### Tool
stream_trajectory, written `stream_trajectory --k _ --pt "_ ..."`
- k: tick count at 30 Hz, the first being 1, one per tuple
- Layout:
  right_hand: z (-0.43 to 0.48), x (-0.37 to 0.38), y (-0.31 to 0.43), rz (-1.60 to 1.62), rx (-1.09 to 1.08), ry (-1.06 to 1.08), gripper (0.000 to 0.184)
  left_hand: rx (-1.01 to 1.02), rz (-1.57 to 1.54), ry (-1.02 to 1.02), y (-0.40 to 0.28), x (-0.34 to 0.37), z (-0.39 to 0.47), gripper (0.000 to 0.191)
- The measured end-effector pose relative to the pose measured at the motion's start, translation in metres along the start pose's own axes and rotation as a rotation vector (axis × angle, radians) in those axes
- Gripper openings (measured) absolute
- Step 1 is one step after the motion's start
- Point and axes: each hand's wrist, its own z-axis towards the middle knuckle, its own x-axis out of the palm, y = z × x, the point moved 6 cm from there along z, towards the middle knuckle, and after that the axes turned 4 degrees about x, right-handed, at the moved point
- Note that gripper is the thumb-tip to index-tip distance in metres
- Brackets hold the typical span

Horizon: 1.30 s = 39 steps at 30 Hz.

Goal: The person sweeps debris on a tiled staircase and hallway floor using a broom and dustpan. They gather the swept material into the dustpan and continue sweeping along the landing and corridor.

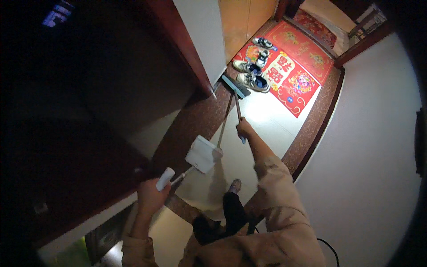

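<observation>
My right hand (244,127) grips the handle of a broom, whose teal head with dark bristles (236,87) rests on the floor beside a pair of sneakers (253,82). At lower left my left hand (154,193) is closed around the handle of a white long-handled dustpan (201,154). The dustpan's pan is low over the tiled floor, nearer to me than the broom head; whether it touches the floor I cannot tell.
Several shoes stand on the left part of a red patterned doormat (295,81) before a doorway. A white wall (370,110) runs along the right. A dark red door frame (191,43) and a dark room lie to the left.
</observation>
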Motion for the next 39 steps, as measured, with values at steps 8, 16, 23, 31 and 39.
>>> stream_trajectory --k 8,16,23,31,39 --pt "-0.116 0.066 -0.146 -0.482 0.061 0.131 0.065 -0.053 -0.028 0.004 0.011 -0.008 0.001 0.024" --pt "-0.235 -0.036 -0.186 -0.194 -0.217 0.037 0.054 -0.031 -0.029 0.065 0.016 0.011 -0.010 0.026" --pt "-0.114 -0.049 -0.138 -0.077 -0.001 -0.167 0.045 -0.121 -0.067 0.075 0.056 -0.002 -0.070 0.026" --pt "-0.227 0.090 -0.204 -0.068 0.273 0.121 0.056 -0.106 0.014 0.095 0.078 0.033 -0.093 0.027" --pt "-0.331 0.105 -0.227 -0.078 0.040 0.390 0.053 -0.063 -0.063 0.084 0.093 0.038 -0.085 0.027"
